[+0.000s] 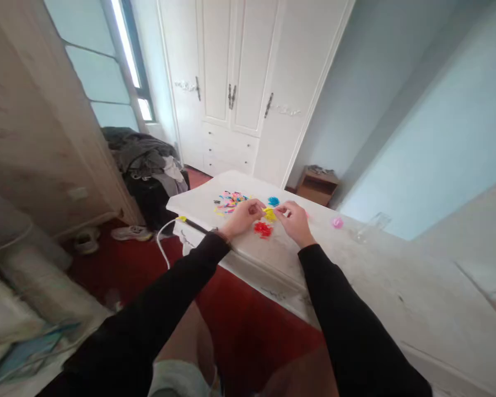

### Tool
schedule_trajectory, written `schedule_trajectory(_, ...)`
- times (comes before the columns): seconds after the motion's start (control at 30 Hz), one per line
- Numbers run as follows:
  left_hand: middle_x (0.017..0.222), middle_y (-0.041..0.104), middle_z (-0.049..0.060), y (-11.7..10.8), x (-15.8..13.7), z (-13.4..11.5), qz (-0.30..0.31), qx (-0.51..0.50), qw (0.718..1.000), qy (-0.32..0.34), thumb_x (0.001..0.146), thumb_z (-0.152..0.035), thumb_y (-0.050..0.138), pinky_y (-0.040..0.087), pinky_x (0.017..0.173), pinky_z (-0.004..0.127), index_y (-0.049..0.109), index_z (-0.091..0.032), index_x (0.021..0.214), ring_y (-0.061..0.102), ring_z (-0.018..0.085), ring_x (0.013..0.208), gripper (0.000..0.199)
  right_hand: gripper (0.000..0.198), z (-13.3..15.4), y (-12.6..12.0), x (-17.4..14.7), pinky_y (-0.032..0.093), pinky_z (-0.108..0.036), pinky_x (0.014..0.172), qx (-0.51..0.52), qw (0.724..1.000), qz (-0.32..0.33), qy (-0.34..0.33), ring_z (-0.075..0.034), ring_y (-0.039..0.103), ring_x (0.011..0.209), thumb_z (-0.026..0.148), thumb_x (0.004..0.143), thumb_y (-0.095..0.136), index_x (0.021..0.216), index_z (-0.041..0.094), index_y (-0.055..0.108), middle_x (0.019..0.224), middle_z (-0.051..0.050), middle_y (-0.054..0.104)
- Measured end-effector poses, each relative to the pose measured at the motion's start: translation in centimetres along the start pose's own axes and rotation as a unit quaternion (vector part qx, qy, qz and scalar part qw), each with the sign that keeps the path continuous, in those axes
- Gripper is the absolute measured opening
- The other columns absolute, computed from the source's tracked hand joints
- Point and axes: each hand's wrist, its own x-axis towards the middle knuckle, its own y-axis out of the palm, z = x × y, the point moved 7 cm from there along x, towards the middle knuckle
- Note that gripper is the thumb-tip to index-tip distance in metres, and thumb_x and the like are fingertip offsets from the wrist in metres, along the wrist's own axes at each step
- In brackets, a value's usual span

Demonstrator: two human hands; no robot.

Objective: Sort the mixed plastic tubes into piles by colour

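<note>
On the white table, my left hand [247, 215] is closed, thumb and fingers pinched at the edge of a yellow pile [270, 215] of small thin pieces. My right hand [292, 218] faces it from the other side, also pinched. A thin yellow piece [268, 209] appears to run between the fingertips. Nearer to me lies a red pile [263, 229], and beyond the yellow one is a blue pile [273, 201]. Mixed coloured pieces [231, 199] are scattered left of my left hand. The pieces are too small to tell their exact kind.
A pink clump [337, 223] and a clear container [376, 223] stand to the right on the white table [339, 264]. A white cable [162, 237] with a yellow end hangs over the left edge. Behind are a white wardrobe [231, 60] and a clothes heap [143, 154].
</note>
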Motion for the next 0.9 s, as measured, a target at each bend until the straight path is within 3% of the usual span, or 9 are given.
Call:
schedule_trajectory(0.4, 0.070, 0.064, 0.000, 0.1, -0.2, -0.8, 0.007, -0.008, 1.000, 0.003, 0.081, -0.032, 0.075, 0.043, 0.060, 0.023, 0.068, -0.013, 0.085, 0.056, 0.010, 0.062, 0.020, 0.009, -0.1, -0.3, 0.1, 0.047, -0.033, 0.072, 0.012, 1.000, -0.006, 0.003, -0.019, 0.059, 0.076, 0.027, 0.081, 0.065, 0.076, 0.020, 0.069, 0.078, -0.003, 0.067)
schedule_trajectory(0.5, 0.075, 0.068, 0.003, 0.1, -0.2, -0.5, 0.001, -0.039, 0.999, -0.001, 0.077, -0.032, 0.078, 0.050, 0.067, 0.025, 0.068, -0.013, 0.085, 0.063, 0.013, 0.069, 0.023, 0.012, -1.4, -2.4, 0.3, 0.047, -0.033, 0.072, -0.002, 0.994, -0.092, 0.052, -0.019, 0.059, 0.075, 0.029, 0.082, 0.063, 0.076, 0.020, 0.067, 0.078, -0.003, 0.068)
schedule_trajectory(0.6, 0.080, 0.071, 0.005, 0.1, -0.2, -0.3, 0.001, -0.062, 0.998, -0.011, 0.075, -0.031, 0.080, 0.055, 0.075, 0.029, 0.068, -0.013, 0.086, 0.068, 0.016, 0.076, 0.024, 0.009, -3.8, -5.4, -0.3, 0.045, -0.032, 0.070, -0.034, 0.969, -0.190, 0.153, -0.019, 0.059, 0.072, 0.024, 0.078, 0.060, 0.072, 0.020, 0.064, 0.073, -0.003, 0.066)
schedule_trajectory(0.7, 0.083, 0.073, 0.006, 0.1, -0.3, -0.4, 0.000, -0.063, 0.998, -0.016, 0.077, -0.032, 0.080, 0.057, 0.080, 0.032, 0.068, -0.013, 0.087, 0.070, 0.017, 0.080, 0.024, 0.011, -5.9, -6.5, -0.7, 0.042, -0.032, 0.068, -0.082, 0.960, -0.139, 0.227, -0.019, 0.058, 0.069, 0.022, 0.075, 0.061, 0.064, 0.020, 0.061, 0.067, -0.002, 0.065)
schedule_trajectory(0.8, 0.086, 0.074, 0.008, 0.0, -0.4, -0.5, -0.001, -0.063, 0.998, -0.009, 0.078, -0.031, 0.079, 0.058, 0.083, 0.034, 0.069, -0.013, 0.088, 0.072, 0.018, 0.083, 0.023, 0.019, -6.8, -6.8, -0.8, 0.040, -0.031, 0.066, -0.133, 0.959, -0.058, 0.242, -0.020, 0.057, 0.069, 0.026, 0.076, 0.064, 0.058, 0.021, 0.059, 0.065, -0.004, 0.064)
schedule_trajectory(0.9, 0.088, 0.075, 0.008, 0.0, -0.3, -0.4, -0.001, -0.063, 0.998, -0.006, 0.079, -0.030, 0.078, 0.058, 0.085, 0.034, 0.069, -0.013, 0.089, 0.072, 0.018, 0.085, 0.022, 0.020, -6.9, -6.9, -1.0, 0.038, -0.031, 0.065, -0.175, 0.954, -0.021, 0.244, -0.020, 0.058, 0.070, 0.027, 0.077, 0.063, 0.058, 0.021, 0.058, 0.065, -0.004, 0.064)
